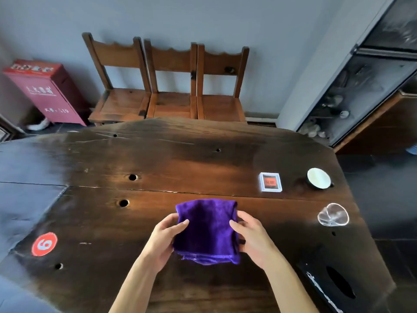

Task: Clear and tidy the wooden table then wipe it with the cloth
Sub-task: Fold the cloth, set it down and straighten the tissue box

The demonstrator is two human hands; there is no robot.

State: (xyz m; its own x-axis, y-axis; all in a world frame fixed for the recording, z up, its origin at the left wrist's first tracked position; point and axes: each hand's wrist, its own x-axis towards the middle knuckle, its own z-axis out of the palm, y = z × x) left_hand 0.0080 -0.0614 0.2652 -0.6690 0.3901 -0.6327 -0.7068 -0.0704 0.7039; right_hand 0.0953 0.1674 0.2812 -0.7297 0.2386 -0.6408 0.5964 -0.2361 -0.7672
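Observation:
A folded purple cloth (pixel 206 231) is held just above the near middle of the dark wooden table (pixel 158 159). My left hand (pixel 165 237) grips its left edge, thumb on top. My right hand (pixel 250 236) grips its right edge the same way. Along the table's right side lie a small white-framed card with a red panel (pixel 270 182), a round white-topped black dish (pixel 318 178), a clear glass dish (pixel 333 214) and a black tissue box (pixel 331 285) at the near right corner.
A round red sticker with a white 6 (pixel 44 244) is on the table's near left. Three wooden chairs (pixel 171 86) stand against the wall beyond the far edge. A red box (pixel 45 89) stands at far left, a glass cabinet (pixel 361 86) at right.

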